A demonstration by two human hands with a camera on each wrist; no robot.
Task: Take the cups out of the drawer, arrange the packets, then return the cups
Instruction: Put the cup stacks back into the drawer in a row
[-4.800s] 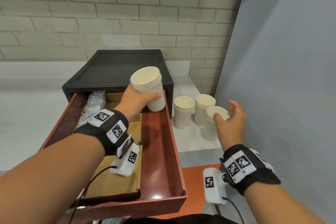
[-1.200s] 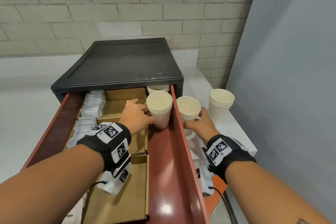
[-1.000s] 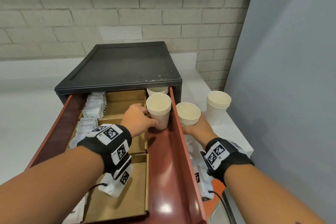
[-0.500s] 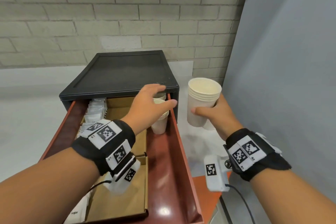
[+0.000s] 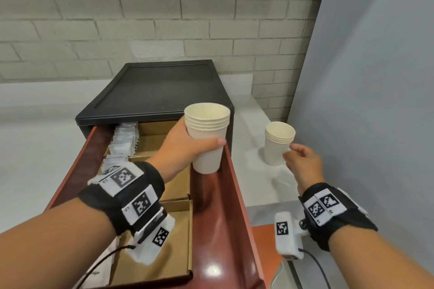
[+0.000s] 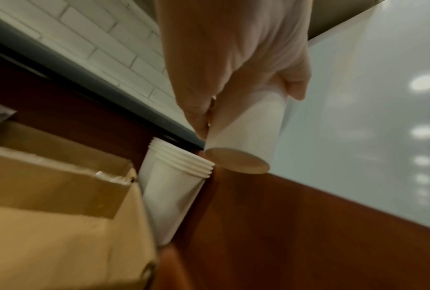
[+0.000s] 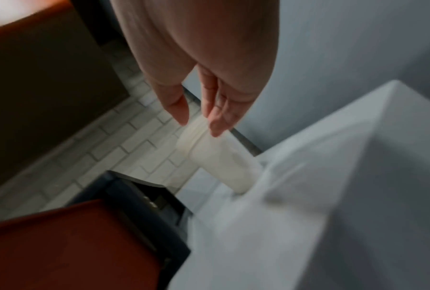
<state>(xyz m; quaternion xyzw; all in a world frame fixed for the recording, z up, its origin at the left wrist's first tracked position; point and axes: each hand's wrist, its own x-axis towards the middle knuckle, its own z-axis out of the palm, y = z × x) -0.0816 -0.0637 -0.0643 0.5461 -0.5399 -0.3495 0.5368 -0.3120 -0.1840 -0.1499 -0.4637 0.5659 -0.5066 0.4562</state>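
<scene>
My left hand (image 5: 200, 144) grips a stack of white paper cups (image 5: 207, 119) and holds it upright above the right lane of the open red-brown drawer (image 5: 225, 206). In the left wrist view the held stack (image 6: 246, 133) hangs just above another cup stack (image 6: 174, 192), which stands at the back of that lane. My right hand (image 5: 290, 151) is empty with relaxed fingers, right beside a cup stack (image 5: 278, 143) on the grey counter. White packets (image 5: 122, 143) stand in rows in the drawer's back left.
The drawer belongs to a black cabinet (image 5: 159, 87) against a brick wall. Open cardboard boxes (image 5: 173, 241) fill the drawer's middle lane. A grey panel (image 5: 375, 101) bounds the counter (image 5: 265, 185) on the right. An orange surface (image 5: 263, 237) lies below the counter's edge.
The cup stack that my right hand held up half a second ago is now in my left hand over the drawer. My right hand has moved to the stack left on the counter.
</scene>
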